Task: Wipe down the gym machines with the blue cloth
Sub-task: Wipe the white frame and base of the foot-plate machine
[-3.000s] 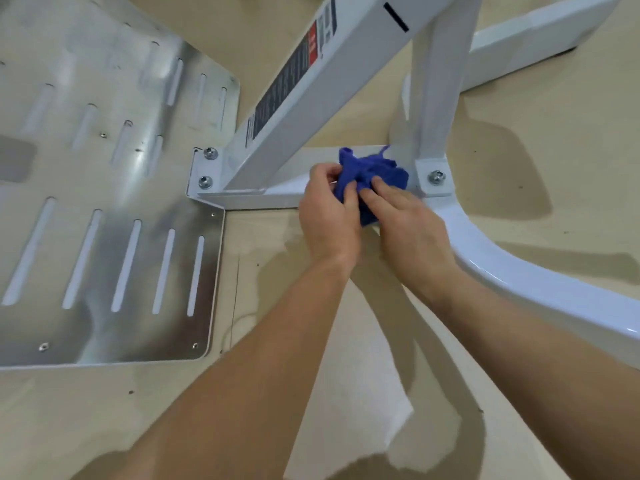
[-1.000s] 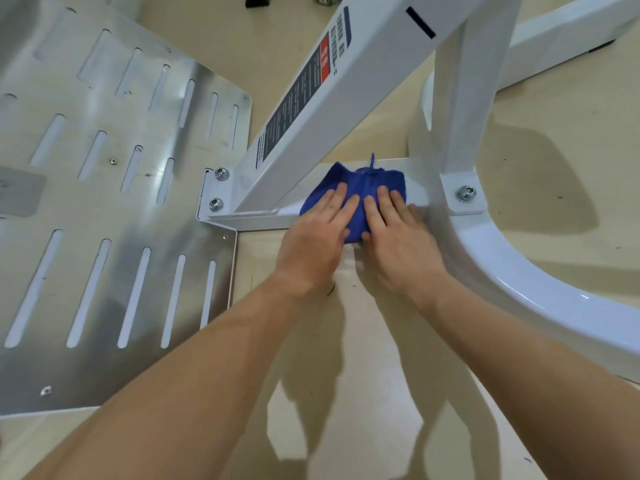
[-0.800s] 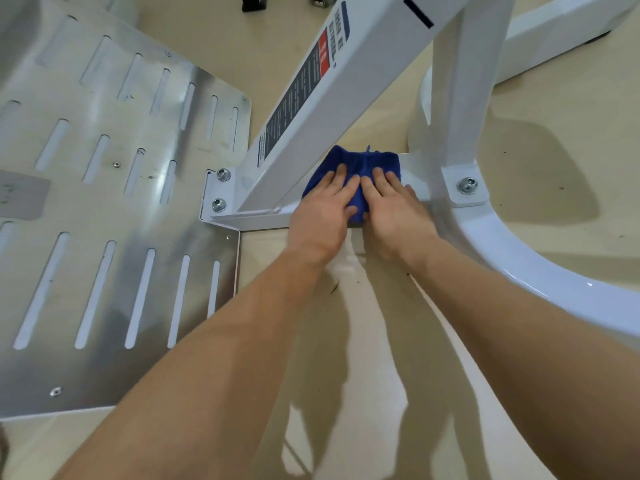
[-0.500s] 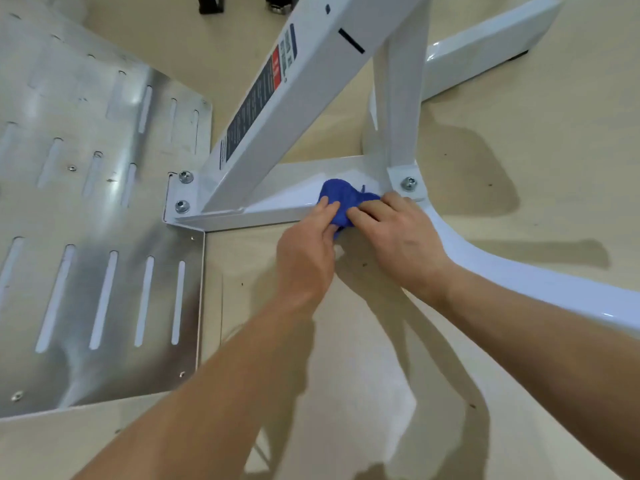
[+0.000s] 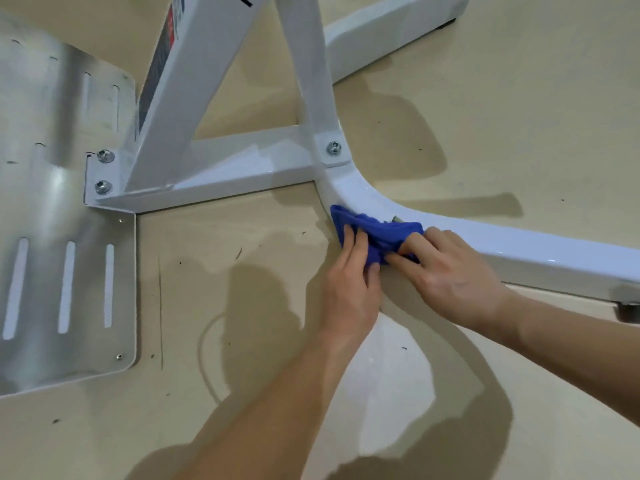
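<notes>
Together, the left hand [image 5: 349, 285] and right hand [image 5: 450, 275] clutch a bunched blue cloth [image 5: 372, 228] — pressed against the curved white metal leg [image 5: 491, 242].

Beige floor [image 5: 519, 98]; dark specks [image 5: 403, 348]; thin scratch [image 5: 160, 306].
</notes>
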`<state>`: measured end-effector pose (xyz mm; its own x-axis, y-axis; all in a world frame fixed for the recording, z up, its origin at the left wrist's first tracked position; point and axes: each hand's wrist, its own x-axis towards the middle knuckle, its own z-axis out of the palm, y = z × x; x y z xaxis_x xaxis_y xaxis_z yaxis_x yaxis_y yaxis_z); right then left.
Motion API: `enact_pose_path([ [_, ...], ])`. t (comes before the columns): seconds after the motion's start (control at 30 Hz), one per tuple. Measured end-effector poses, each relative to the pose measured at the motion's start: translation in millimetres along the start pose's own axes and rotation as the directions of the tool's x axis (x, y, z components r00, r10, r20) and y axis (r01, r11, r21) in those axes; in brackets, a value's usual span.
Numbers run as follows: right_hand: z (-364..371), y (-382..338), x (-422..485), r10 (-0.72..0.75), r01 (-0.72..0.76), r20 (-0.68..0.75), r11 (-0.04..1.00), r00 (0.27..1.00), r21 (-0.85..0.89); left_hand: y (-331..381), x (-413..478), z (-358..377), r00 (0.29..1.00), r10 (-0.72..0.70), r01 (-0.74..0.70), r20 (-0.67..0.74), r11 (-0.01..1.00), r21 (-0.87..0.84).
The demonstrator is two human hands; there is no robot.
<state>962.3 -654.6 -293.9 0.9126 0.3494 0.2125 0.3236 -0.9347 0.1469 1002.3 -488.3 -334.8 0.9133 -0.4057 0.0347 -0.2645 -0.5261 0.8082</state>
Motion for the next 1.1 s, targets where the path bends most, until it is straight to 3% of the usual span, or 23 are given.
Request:
enact_pose_path([
  [0.07,-0.1,-5.4,-17.1,0.069,-0.070,0.060,0.997,0.996,0.026,-6.9,1.7,-3.4,0.998,0.053,-0.054,0.016,0.997,0.059],
  [0.17,7.9,-41.0,-19.6,0.304,-0.319,0.122,0.939,0.945,0.127,-18.2,7.8,-4.6,0.969,0.239,-0.248,0.066,0.936,0.252],
  [0.23,12.4,-72.4,-11.8,0.439,-0.470,0.172,0.844,0.882,0.258,-30.4,23.2,-6.9,0.913,0.361,-0.408,0.191,0.797,0.444],
  [0.3,14.1,-96.5,-2.4,0.549,-0.582,0.215,0.682,0.808,0.443,-34.1,42.4,-20.0,0.851,0.437,-0.524,0.292,0.675,0.519],
  [0.37,17.1,-114.4,9.6,0.660,-0.675,0.302,0.429,0.688,0.601,-30.8,60.8,-35.2,0.773,0.538,-0.632,0.336,0.608,0.480],
  [0.47,24.8,-137.9,31.0,0.779,-0.690,0.430,0.006,0.457,0.724,-19.0,87.3,-59.1,0.562,0.651,-0.822,0.510,0.375,0.428],
  [0.5,27.7,-143.4,37.6,0.788,-0.661,0.481,-0.129,0.384,0.739,-17.1,96.2,-63.8,0.519,0.658,-0.851,0.545,0.342,0.398],
  [0.53,29.1,-146.4,42.5,0.795,-0.618,0.516,-0.239,0.318,0.749,-13.3,102.4,-67.9,0.522,0.640,-0.852,0.565,0.356,0.384],
  [0.63,33.5,-137.4,48.3,0.856,-0.486,0.495,-0.373,0.148,0.790,-11.0,115.2,-72.3,0.600,0.552,-0.798,0.578,0.467,0.382],
  [0.8,31.2,-121.8,46.0,0.876,-0.378,0.440,-0.483,-0.198,0.790,2.6,108.2,-52.3,0.577,0.557,-0.813,0.597,0.460,0.357],
  [0.87,27.2,-125.0,34.4,0.879,-0.418,0.425,-0.478,-0.217,0.773,16.3,98.6,-34.5,0.565,0.559,-0.819,0.607,0.468,0.332],
  [1.03,27.7,-102.1,9.9,0.875,-0.411,0.459,-0.480,-0.155,0.775,57.3,92.8,-1.9,0.581,0.547,-0.785,0.603,0.573,0.237],
  [1.1,29.6,-93.2,11.3,0.889,-0.429,0.449,-0.443,-0.093,0.787,56.5,96.9,-12.1,0.567,0.559,-0.801,0.605,0.547,0.245],
])
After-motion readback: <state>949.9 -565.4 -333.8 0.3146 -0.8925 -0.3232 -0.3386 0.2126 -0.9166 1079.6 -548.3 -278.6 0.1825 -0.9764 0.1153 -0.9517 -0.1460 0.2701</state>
